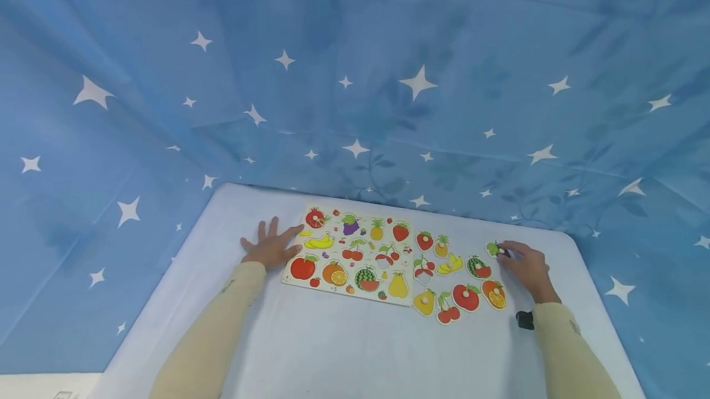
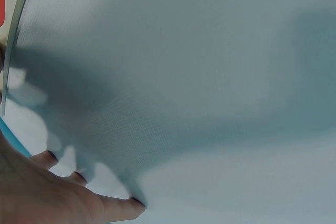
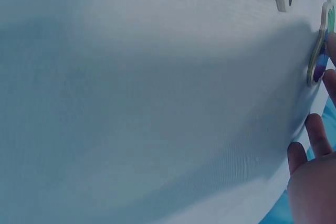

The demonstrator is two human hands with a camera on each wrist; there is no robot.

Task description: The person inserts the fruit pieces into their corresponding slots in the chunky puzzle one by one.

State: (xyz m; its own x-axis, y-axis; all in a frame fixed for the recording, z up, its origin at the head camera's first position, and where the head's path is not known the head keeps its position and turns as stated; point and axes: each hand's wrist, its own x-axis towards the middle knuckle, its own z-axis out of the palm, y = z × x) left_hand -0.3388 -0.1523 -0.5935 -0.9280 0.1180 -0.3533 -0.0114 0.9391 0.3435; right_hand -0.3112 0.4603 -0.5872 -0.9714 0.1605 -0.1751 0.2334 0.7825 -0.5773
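Observation:
A pale fruit puzzle board (image 1: 327,288) lies left of the table's middle, printed with fruit pictures. At its left edge my left hand (image 1: 269,250) rests with fingers spread, thumb and forefinger touching the board's side; the left wrist view catches this hand (image 2: 58,198) at lower left. Far to the right, my right hand (image 1: 526,264) pinches a grape puzzle piece (image 1: 492,250) between thumb and forefinger. In the right wrist view the grape piece (image 3: 317,69) shows edge-on at the right border, with the other fingers spread below it.
Between board and right hand lie several loose knobbed fruit pieces, among them a watermelon (image 1: 478,267), an orange (image 1: 493,294), an apple (image 1: 466,298), bananas (image 1: 450,264) and a pear (image 1: 424,303). The white table (image 1: 355,356) meets a blue star-patterned curtain (image 1: 355,109) behind.

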